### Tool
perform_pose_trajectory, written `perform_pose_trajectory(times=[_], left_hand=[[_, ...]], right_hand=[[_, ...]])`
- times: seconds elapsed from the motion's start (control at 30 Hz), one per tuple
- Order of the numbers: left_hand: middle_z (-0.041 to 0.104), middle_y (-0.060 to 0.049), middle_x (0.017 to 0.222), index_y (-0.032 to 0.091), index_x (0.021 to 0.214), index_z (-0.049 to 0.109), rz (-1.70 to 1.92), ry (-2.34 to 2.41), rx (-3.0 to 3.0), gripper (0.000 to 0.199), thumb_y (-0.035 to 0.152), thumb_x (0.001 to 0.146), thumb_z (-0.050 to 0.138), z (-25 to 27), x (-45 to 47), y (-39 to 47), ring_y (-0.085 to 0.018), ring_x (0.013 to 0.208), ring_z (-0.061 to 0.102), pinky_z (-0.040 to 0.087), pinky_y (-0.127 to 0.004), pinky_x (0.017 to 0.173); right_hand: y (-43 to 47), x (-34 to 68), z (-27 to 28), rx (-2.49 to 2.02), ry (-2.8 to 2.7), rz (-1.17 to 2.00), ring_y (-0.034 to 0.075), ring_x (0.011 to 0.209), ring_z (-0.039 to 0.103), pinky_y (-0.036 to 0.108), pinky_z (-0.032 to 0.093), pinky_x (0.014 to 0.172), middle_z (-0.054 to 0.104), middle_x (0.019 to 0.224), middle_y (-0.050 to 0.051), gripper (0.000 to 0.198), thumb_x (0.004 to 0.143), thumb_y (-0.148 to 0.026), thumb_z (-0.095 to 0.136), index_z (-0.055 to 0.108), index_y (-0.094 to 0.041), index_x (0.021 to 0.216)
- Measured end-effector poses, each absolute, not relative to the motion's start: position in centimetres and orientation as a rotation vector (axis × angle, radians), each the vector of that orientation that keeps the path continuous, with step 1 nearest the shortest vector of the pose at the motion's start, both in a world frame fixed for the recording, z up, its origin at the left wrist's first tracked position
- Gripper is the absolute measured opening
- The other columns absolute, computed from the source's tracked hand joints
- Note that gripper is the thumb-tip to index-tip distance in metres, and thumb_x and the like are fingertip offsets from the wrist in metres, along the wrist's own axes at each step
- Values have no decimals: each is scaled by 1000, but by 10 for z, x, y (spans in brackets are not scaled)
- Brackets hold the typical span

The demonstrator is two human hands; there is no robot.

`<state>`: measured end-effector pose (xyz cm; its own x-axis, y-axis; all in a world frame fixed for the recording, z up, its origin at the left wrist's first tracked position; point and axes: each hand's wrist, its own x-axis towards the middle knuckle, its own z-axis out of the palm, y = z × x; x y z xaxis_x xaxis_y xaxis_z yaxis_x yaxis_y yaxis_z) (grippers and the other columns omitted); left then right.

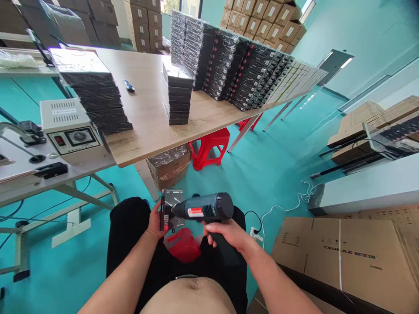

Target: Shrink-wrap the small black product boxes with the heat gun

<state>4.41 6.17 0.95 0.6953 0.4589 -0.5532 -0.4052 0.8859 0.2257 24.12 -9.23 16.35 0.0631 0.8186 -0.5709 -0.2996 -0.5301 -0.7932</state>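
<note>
My right hand [224, 231] is closed around the handle of a dark heat gun [204, 207] with a red and white label. Its nozzle points left at a thin black box [173, 196] printed with white shapes. My left hand [155, 221] grips that box by its left side, above my lap. Whether the nozzle touches the box or stays just off it, I cannot tell. Under the box, a red stool seat [183, 246] shows between my legs.
A wooden table [147, 117] ahead carries stacks of black boxes [94, 96], a shorter stack [179, 98] and a long wrapped row [225, 65]. A grey control machine [70, 131] stands left. Large cartons [334, 253] and a power strip with cords [256, 234] lie right; a red stool [209, 148] is under the table.
</note>
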Motion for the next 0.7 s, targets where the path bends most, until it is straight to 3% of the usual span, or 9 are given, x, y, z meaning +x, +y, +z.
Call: perform_pose_trajectory(times=[0.1,0.27,0.43,0.6,0.7], left_hand=[[74,-14,88,9,101,67,512,617,38,43,46,84,54,8,44,64,-30,86,70,56,-45,79],[74,-11,93,13,104,66,632,562,-2,40,45,85,52,4,43,69,-29,91,70,54,-45,85],[74,-13,93,12,103,67,621,530,-18,42,47,86,51,-1,41,69,-30,94,69,53,-45,88],[73,-12,95,13,109,66,573,498,13,46,50,85,51,-4,40,69,-30,96,68,52,-46,88],[73,-13,98,13,116,63,520,493,16,51,52,86,50,-6,40,68,-31,98,68,51,-47,89]], right_hand=[[-96,241,164,-1529,-463,1419,13,58,61,25,49,52,66,76,3,30,75,-33,65,66,-12,97],[-117,245,166,-1416,-628,1720,15,59,62,26,48,51,67,78,6,31,73,-29,68,67,-10,97],[-130,247,164,-1535,-482,1490,13,60,61,25,49,54,66,80,5,31,78,-33,63,66,-11,101],[-143,247,163,-1362,-560,1744,15,60,63,24,48,52,68,81,8,31,75,-28,67,67,-9,101],[-143,250,156,-1322,-349,1604,14,61,63,22,49,51,67,82,7,29,78,-28,63,67,-10,100]])
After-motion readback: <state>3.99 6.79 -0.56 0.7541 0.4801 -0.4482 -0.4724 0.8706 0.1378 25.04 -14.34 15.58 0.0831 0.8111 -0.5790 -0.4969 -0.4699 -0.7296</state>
